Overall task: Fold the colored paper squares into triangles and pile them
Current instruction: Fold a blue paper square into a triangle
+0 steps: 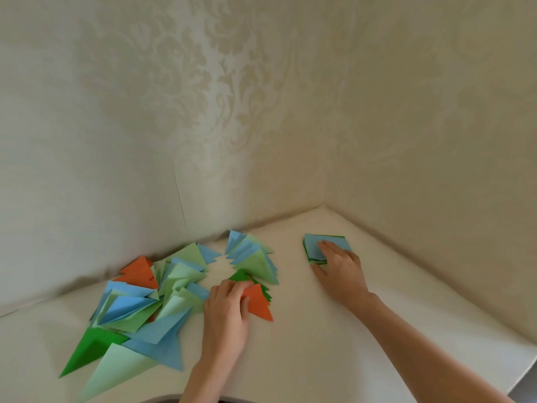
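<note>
Folded paper triangles (139,312) in light green, blue, dark green and orange lie in a loose, overlapping spread across the left side of a white table (305,344). Nearest the viewer are a large pale green triangle (116,370) and a dark green triangle (87,347), side by side at the spread's near edge. Just right of the spread, the left hand (225,312) rests palm down, its curled fingers pinching the near corner of an orange triangle (258,303), which lies on top of a dark green one (242,276). Farther back and to the right, well apart from the triangles, sits a small stack of unfolded squares (315,247), blue on top with green edges showing beneath. The right hand (340,271) lies on that stack with fingers straight, pressing the top blue sheet, thumb on the table beside it. Behind everything, cream patterned wallpaper (232,97) covers two walls that meet in a corner.
</note>
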The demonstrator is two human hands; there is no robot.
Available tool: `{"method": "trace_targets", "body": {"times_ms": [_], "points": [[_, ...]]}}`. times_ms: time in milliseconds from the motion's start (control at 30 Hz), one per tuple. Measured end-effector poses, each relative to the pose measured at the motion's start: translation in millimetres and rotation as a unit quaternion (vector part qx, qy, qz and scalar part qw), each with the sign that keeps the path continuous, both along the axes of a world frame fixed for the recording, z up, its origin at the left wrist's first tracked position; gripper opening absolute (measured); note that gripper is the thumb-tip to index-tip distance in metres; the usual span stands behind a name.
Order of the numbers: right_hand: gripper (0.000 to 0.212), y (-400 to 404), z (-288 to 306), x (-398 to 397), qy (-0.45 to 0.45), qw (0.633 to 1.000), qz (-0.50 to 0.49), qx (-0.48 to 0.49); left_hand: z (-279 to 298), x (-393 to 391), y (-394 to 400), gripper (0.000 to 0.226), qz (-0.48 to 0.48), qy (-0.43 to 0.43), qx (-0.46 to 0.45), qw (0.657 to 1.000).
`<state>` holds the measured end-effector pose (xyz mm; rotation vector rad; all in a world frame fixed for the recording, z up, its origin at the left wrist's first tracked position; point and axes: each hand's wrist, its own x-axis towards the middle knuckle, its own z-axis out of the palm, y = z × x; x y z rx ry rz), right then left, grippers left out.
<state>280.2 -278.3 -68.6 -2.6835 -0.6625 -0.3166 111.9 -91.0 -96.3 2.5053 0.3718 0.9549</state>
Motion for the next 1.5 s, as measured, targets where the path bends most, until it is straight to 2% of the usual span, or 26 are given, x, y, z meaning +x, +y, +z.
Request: {"method": "trace_targets", "body": {"times_ms": [267, 500, 667, 833, 1033, 1133, 1267, 1400, 1500], "points": [[0.023, 6, -8, -2, -0.046, 0.997, -0.054, 0.041, -1, 5, 0, 0.028, 0.028, 0.001, 0.02, 0.999], [0.01, -1, 0, -1, -0.04, 0.992, -0.063, 0.101, 7, 2, -4, 0.024, 0.054, -0.002, 0.059, 0.997], [0.01, -16, 16, -8, -0.073, 0.983, -0.05, 0.158, 6, 1, -5, 0.013, 0.05, 0.022, 0.084, 0.995], [0.01, -44, 36, -22, -0.151, 0.961, -0.007, 0.233, 13, -4, -14, 0.006, 0.056, 0.03, 0.094, 0.994], [0.013, -66, 30, -57, -0.213, 0.956, 0.066, 0.19, 31, 4, -54, 0.021, -0.021, -0.037, 0.043, 0.998], [0.015, -69, 17, -72, -0.203, 0.962, 0.07, 0.168, 32, 11, -77, 0.029, -0.114, -0.056, 0.002, 0.992], [0.014, -71, 3, -82, -0.156, 0.976, 0.079, 0.132, 24, 16, -94, 0.036, -0.215, -0.003, -0.021, 0.976], [0.011, -71, -6, -86, -0.06, 0.989, 0.084, 0.103, 9, 21, -97, 0.038, -0.239, 0.066, -0.053, 0.967], [0.007, -74, -11, -87, 0.028, 0.984, 0.084, 0.154, 5, 22, -95, 0.034, -0.236, 0.064, -0.087, 0.966]]}}
